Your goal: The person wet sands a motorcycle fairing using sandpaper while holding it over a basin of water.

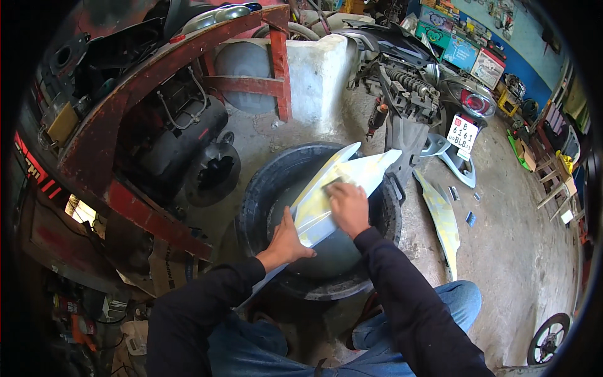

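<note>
A white and yellowish motorcycle body panel [321, 204] lies slanted over a large black tub [259, 188] with cloudy water [326, 262] in it. My left hand [289, 244] grips the panel's near left edge, fingers along its face and thumb at the lower side. On the panel's upper face, my right hand [349, 206] presses down with bent fingers. Under its fingertips shows a small dark grey piece of sandpaper [331, 185], mostly covered by the hand. The panel's near end passes below my left forearm, partly hidden.
A similar panel [441, 220] lies on the floor to the right, beside small blue pieces [471, 218]. Beyond the tub stands a partly stripped motorcycle [408, 88]. A red frame [151, 220] and an air compressor [188, 132] stand at left; a wheel [549, 339] lies at lower right.
</note>
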A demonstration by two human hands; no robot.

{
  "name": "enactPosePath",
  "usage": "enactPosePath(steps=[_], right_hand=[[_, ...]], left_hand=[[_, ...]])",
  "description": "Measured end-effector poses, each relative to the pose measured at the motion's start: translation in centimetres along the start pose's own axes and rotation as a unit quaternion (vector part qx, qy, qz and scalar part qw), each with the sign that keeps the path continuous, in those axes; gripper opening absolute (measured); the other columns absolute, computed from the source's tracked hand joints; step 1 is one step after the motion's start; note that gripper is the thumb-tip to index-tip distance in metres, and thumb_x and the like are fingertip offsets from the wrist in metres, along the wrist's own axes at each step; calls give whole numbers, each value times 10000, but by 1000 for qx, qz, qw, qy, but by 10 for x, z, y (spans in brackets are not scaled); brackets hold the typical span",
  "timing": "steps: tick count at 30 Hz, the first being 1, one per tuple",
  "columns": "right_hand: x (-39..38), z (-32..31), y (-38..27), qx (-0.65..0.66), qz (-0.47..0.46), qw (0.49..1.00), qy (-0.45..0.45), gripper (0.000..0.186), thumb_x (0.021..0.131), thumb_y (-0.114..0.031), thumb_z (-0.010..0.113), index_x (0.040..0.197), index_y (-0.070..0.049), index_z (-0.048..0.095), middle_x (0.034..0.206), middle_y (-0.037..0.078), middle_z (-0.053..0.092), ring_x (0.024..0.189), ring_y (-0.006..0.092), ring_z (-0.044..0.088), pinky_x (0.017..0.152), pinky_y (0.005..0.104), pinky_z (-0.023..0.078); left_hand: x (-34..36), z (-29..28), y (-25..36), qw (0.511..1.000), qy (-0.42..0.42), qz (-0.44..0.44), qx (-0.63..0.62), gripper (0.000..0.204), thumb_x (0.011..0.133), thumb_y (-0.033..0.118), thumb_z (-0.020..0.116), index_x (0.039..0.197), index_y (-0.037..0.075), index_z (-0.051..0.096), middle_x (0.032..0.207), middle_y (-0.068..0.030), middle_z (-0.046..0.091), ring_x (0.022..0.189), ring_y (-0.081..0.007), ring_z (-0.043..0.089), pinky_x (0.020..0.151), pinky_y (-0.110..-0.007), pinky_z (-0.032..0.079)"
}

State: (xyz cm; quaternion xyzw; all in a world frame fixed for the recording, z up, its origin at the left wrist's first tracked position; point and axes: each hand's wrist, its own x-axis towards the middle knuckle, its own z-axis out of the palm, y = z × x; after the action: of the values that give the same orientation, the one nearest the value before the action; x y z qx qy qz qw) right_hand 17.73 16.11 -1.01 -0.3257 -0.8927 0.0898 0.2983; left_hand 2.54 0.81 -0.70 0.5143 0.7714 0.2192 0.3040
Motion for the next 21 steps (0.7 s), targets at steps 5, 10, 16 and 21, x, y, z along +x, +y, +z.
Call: enactPosePath(steps=[5, 10, 16, 21], right_hand=[[-22, 9, -20, 31, -145, 988, -45, 280, 911, -193, 590, 1145, -115, 723, 1243, 44, 664, 1178, 236, 587, 1090, 522, 366], [-26, -6, 26, -9, 49, 994, 98, 208, 923, -188, 589, 1026, -100, 747, 1098, 75, 725, 1096, 287, 636, 969, 453, 448], [-60, 14, 59, 62, 372, 926, -15, 341, 962, -263, 494, 1076, -57, 741, 1178, 226, 689, 1102, 451, 637, 959, 518, 496], [-103, 108, 98, 25, 325, 895, -304, 389, 920, -271, 562, 1139, 11, 714, 1243, 313, 650, 1192, 483, 609, 1030, 506, 489]], left_hand=[[-1, 5, -17, 999, 28, 14, 4, 1501, 563, 345, 978, 1532, -164, -49, 1558, -378, 274, 1415, -502, 369, 1198, -457, 322], [-2, 7, -5, 1000, 22, 22, -1, 1555, 556, 414, 979, 1532, -163, -84, 1569, -383, 248, 1447, -491, 336, 1212, -448, 302], [-3, -18, -33, 987, -103, -90, -84, 1519, 586, 558, 925, 1530, -187, -3, 1527, -407, 325, 1450, -437, 378, 1213, -363, 292], [-2, -21, -28, 989, -98, -65, -84, 1422, 591, 549, 910, 1523, -186, 128, 1500, -413, 358, 1429, -435, 406, 1192, -378, 326]])
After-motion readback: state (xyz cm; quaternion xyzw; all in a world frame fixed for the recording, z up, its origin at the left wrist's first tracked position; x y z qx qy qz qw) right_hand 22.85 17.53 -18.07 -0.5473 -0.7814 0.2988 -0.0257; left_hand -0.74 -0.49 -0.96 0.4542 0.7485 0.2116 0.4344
